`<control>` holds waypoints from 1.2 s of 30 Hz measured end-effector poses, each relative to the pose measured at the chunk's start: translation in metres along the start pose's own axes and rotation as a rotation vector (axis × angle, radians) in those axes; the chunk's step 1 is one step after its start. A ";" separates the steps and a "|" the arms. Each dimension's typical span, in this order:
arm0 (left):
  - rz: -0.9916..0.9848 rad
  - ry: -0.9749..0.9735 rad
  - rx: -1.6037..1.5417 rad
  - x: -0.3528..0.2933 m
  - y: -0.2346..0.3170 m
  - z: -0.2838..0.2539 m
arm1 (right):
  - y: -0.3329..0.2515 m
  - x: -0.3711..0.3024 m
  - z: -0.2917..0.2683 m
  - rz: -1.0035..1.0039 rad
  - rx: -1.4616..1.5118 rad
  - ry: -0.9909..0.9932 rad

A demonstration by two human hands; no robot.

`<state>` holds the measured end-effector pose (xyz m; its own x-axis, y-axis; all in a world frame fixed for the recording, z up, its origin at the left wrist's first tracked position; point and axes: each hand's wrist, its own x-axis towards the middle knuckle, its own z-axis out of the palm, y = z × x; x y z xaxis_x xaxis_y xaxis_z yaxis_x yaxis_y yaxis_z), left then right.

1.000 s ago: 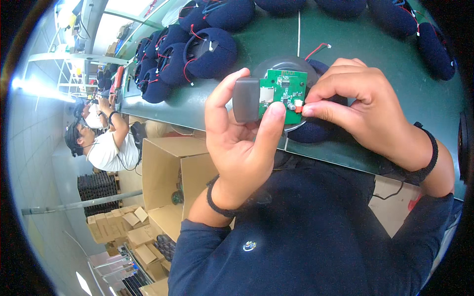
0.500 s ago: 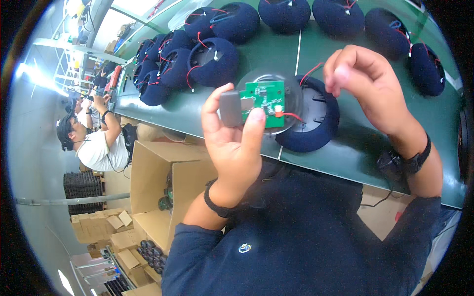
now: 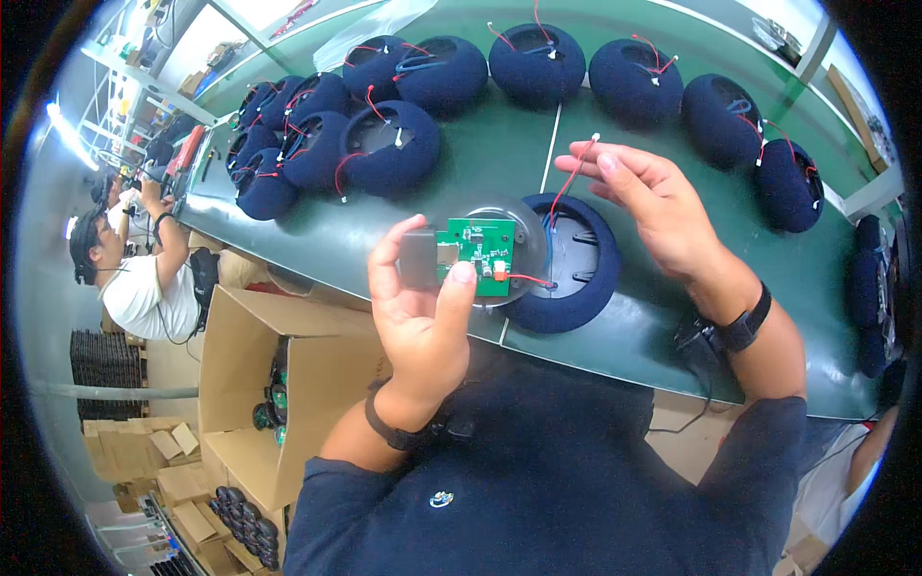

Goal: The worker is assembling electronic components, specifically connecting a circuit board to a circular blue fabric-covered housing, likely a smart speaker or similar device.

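My left hand (image 3: 423,331) grips a round dark module with a green circuit board (image 3: 493,240) facing up. A grey block sits at the board's left edge, under my fingers. From an orange-and-white connector on the board, a red lead (image 3: 530,279) runs into a dark blue fabric-covered round shell (image 3: 602,288). That shell lies on the table, its hollow side up, partly hidden behind the module. My right hand (image 3: 667,206) is above the shell's far right side, closed on a second red wire (image 3: 567,184) that rises from it and ends in a small white plug.
Several similar blue shells (image 3: 538,82) with loose red wires line the far side of the green table (image 3: 480,154). An open cardboard box (image 3: 245,326) holding circuit boards stands at left. A co-worker in a white shirt (image 3: 149,298) works farther left. A black cabled device (image 3: 696,336) lies near my right wrist.
My right hand's fingers have moved from near the shell's wire to gripping it, with the plug now showing above them. The view has shifted; the left hand still holds the module.
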<state>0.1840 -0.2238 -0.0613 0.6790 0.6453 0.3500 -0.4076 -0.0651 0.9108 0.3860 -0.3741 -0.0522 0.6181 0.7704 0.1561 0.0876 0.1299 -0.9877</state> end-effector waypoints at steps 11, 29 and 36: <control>0.045 -0.050 0.011 0.006 0.014 0.010 | -0.004 -0.016 0.012 -0.095 0.209 -0.024; 0.167 -0.175 0.177 0.008 0.008 0.024 | -0.036 -0.040 0.019 -0.325 -0.674 -0.184; 0.114 -0.177 0.127 0.006 0.008 0.026 | -0.030 -0.040 0.019 -0.321 -0.501 -0.215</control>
<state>0.2007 -0.2402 -0.0464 0.7337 0.4859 0.4750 -0.4153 -0.2325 0.8794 0.3442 -0.3966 -0.0289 0.3343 0.8563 0.3937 0.6301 0.1076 -0.7690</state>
